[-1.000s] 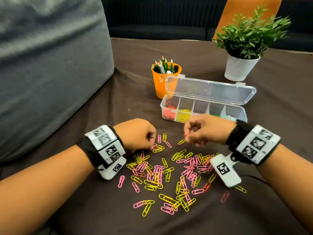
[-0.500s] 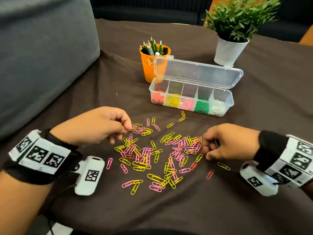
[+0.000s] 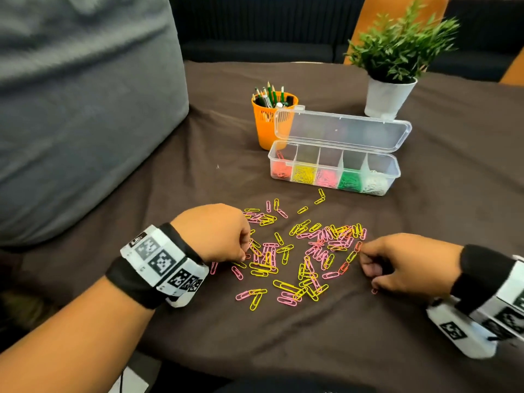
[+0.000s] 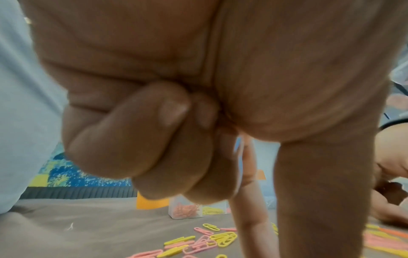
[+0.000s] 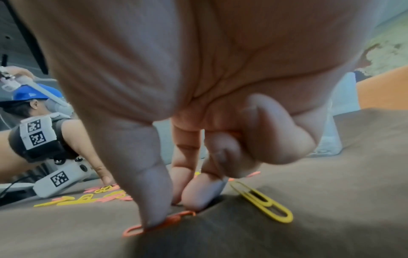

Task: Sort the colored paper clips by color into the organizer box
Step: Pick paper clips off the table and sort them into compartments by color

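Under the right grip [image 5: 174, 207] (thumb-side), orange clip [image 5: 159, 222]

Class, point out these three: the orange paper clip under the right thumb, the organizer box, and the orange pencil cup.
orange paper clip [image 5: 154, 224], right wrist view, its middle.
organizer box [image 3: 394, 177], head view, right end wall.
orange pencil cup [image 3: 265, 129], head view, mesh side.

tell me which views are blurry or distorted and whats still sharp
Head view: sharp at the centre, where the loose paper clips and organizer box read clearly; edges bend and soften. Left wrist view: the left hand fills the frame, soft, clips behind smeared. Right wrist view: the right hand looms large; the orange clip under its thumb stays fairly crisp.
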